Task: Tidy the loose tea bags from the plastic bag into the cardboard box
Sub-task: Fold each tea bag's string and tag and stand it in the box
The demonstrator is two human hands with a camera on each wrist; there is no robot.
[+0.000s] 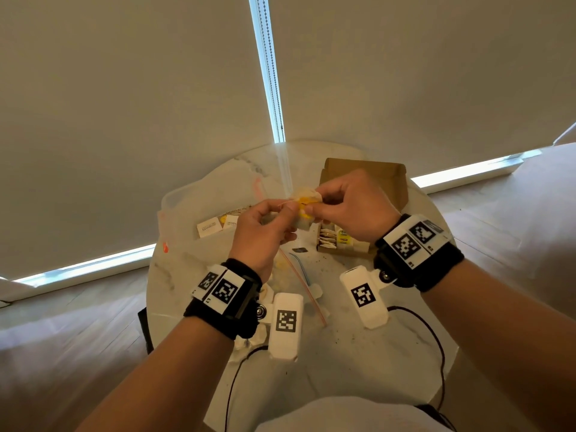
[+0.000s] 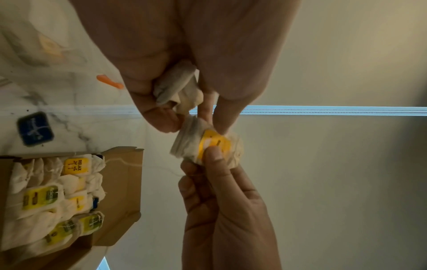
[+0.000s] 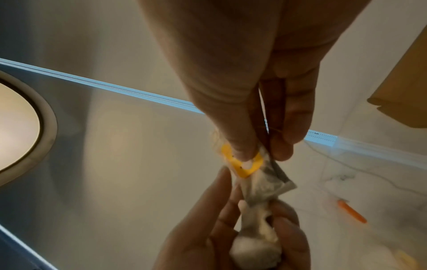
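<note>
Both hands are raised above the table, meeting on a small cluster of tea bags (image 1: 304, 203). My left hand (image 1: 288, 211) grips crumpled tea bags (image 2: 175, 87) in its curled fingers. My right hand (image 1: 315, 201) pinches a tea bag by its yellow tag (image 3: 242, 165), also seen as the yellow tag (image 2: 213, 144) in the left wrist view; a thin string trails from it. The open cardboard box (image 1: 364, 173) lies under the right hand, with rows of tea bags (image 2: 57, 191) packed inside. The clear plastic bag (image 1: 199, 201) is spread on the table's left side.
The round marble table (image 1: 374, 353) carries tea crumbs, a dark blue tag (image 1: 300, 250) and cables near its front edge. The bag's orange zip slider (image 1: 165, 247) lies at the left. Small white printed packets (image 1: 215, 227) sit in the bag. More loose tea bags (image 1: 280, 277) lie below my left wrist.
</note>
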